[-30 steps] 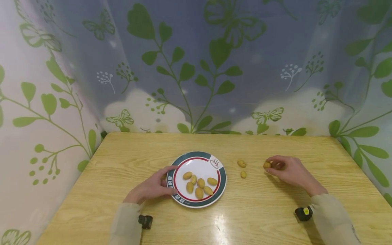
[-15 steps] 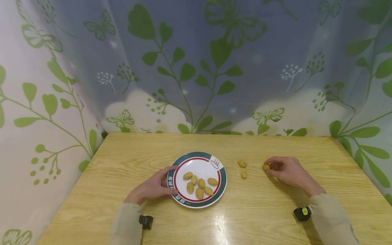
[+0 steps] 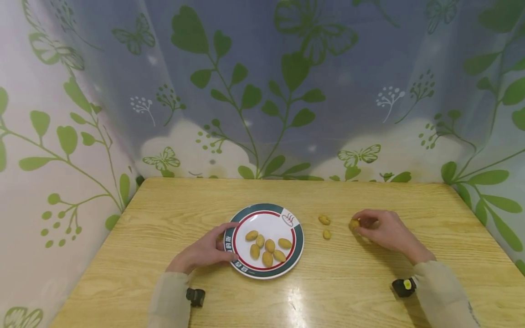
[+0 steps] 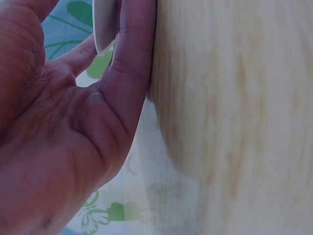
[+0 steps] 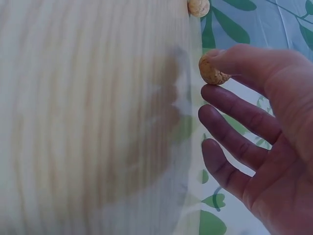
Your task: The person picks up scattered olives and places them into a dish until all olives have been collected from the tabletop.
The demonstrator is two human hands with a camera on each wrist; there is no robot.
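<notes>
- One round plate, white with a teal rim and a red ring, lies flat on a wood-grain desk and carries seven small, oval, tan nut-like pieces, grouped toward its near side; their exact kind is unclear.
- A left hand holds the plate's left edge, thumb and a finger on the rim beside white printed characters.
- Two loose pieces lie on the desk, just apart from each other, between the plate and the right hand.
- That hand, to the right of the pair, pinches one rough-skinned piece at its fingertips, the other fingers spread apart; whether the piece touches the desk cannot be told.
- The count: ten pieces, one plate, two hands, two beige sleeves and two black wrist cameras.
- Behind hangs a leaf-and-butterfly-patterned curtain.
</notes>
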